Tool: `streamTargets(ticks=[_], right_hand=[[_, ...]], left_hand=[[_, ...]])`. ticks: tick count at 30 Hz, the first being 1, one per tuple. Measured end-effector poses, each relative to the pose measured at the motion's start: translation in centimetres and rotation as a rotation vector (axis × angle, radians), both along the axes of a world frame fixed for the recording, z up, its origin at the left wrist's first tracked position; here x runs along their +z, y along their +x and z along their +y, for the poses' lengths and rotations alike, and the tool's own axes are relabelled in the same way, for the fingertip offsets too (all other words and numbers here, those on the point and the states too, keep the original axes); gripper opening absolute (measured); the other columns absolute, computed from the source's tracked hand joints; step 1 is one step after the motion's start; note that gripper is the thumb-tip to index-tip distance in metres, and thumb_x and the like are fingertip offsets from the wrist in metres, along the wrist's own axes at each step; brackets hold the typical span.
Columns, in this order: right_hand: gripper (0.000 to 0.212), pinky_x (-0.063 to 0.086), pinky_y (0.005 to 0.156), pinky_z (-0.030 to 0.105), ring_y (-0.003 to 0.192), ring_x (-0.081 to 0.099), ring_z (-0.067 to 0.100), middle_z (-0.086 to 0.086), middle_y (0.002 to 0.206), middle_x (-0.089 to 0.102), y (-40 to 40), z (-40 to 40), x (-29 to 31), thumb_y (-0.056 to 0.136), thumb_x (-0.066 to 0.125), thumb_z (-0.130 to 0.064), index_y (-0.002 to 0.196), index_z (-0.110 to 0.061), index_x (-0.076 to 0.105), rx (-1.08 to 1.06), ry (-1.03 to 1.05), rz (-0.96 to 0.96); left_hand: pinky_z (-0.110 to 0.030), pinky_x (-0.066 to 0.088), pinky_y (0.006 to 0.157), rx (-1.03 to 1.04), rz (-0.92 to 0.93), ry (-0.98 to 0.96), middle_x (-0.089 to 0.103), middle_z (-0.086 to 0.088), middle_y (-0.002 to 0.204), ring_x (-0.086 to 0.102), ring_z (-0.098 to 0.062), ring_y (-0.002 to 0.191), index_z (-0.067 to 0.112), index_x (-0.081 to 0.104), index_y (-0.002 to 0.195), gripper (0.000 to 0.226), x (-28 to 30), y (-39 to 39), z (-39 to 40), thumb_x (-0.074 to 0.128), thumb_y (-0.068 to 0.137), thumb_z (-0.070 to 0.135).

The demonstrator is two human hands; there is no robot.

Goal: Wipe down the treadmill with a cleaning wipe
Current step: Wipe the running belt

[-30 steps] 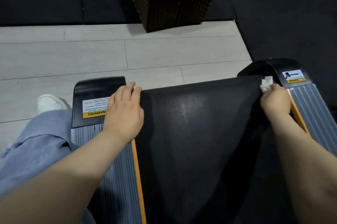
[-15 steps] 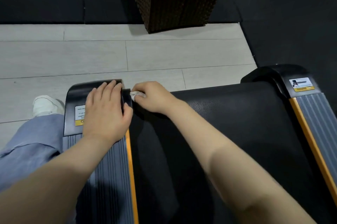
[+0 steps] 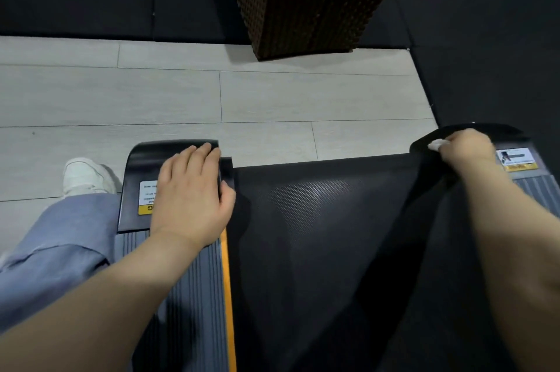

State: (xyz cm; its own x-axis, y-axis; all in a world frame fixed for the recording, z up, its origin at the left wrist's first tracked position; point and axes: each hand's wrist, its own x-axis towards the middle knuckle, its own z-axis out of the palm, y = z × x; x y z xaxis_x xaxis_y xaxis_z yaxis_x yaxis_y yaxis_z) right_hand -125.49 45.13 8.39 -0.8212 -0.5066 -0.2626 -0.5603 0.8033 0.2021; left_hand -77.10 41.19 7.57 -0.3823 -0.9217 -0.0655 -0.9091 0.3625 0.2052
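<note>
The treadmill's black belt point(image 3: 318, 220) fills the lower middle, with grey ribbed side rails and orange strips. My left hand point(image 3: 192, 193) lies flat, fingers together, on the black left end cap point(image 3: 142, 159) over its warning label. My right hand point(image 3: 466, 149) is closed around a small white cleaning wipe point(image 3: 436, 144), pressing it on the black right end cap point(image 3: 503, 132) at the belt's far right corner. Most of the wipe is hidden inside my fist.
A dark brown wicker basket point(image 3: 315, 2) stands on the floor beyond the treadmill. Light grey floor planks point(image 3: 212, 93) lie ahead, black mats around them. My blue trouser leg point(image 3: 60, 244) and white shoe point(image 3: 88, 177) are left of the treadmill.
My right hand has swept the wipe from the belt's far left corner across to the right end cap. My left hand has stayed on the left end cap.
</note>
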Motion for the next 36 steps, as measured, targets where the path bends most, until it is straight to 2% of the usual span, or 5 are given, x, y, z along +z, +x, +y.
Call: streamTargets(ticks=[8, 16, 21, 28, 36], right_hand=[[0.032, 0.046, 0.086, 0.03, 0.109, 0.06, 0.031, 0.015, 0.121, 0.065, 20.4, -8.7, -4.4, 0.09, 0.06, -0.031, 0.109, -0.006, 0.069, 0.341, 0.225, -0.459], [0.024, 0.049, 0.095, 0.028, 0.102, 0.063, 0.013, -0.004, 0.108, 0.072, 30.8, -9.8, -2.6, 0.092, 0.06, -0.026, 0.11, -0.024, 0.074, 0.48, -0.014, -1.083], [0.021, 0.045, 0.089, 0.028, 0.104, 0.061, 0.022, 0.005, 0.104, 0.07, 20.7, -8.5, -2.0, 0.092, 0.06, -0.026, 0.1, -0.013, 0.074, 0.49, 0.14, -0.658], [0.037, 0.045, 0.077, 0.034, 0.105, 0.06, 0.037, 0.016, 0.109, 0.069, 8.7, 1.6, 0.5, 0.09, 0.046, -0.005, 0.113, -0.019, 0.071, 0.154, -0.273, -0.207], [0.035, 0.044, 0.103, 0.046, 0.097, 0.06, 0.04, 0.018, 0.102, 0.069, 19.5, 5.6, -2.6, 0.088, 0.047, 0.006, 0.111, -0.009, 0.069, 0.047, -0.793, -0.057]], left_hand=[[-0.046, 0.03, 0.113, 0.02, -0.003, 0.001, 0.052, -0.01, 0.143, 0.044, -0.029, 0.134, 0.008, 0.053, 0.137, 0.06, -0.1, 0.1, -0.1, 0.036, 0.087, 0.035], [-0.046, 0.03, 0.111, 0.025, 0.006, -0.011, 0.053, -0.011, 0.141, 0.046, -0.029, 0.132, 0.007, 0.054, 0.135, 0.059, -0.1, 0.1, -0.2, 0.037, 0.086, 0.033], [-0.046, 0.029, 0.111, 0.02, 0.017, 0.0, 0.053, -0.011, 0.142, 0.045, -0.029, 0.132, 0.008, 0.054, 0.137, 0.06, -0.4, 0.2, -0.3, 0.037, 0.086, 0.035], [-0.047, 0.029, 0.111, 0.019, 0.032, 0.006, 0.053, -0.012, 0.14, 0.044, -0.03, 0.132, 0.007, 0.053, 0.136, 0.059, -0.2, 0.3, -0.2, 0.038, 0.086, 0.034], [-0.047, 0.029, 0.112, -0.006, 0.053, 0.022, 0.05, -0.012, 0.143, 0.042, -0.03, 0.132, 0.006, 0.051, 0.138, 0.058, 0.0, 0.1, -0.2, 0.038, 0.089, 0.035]])
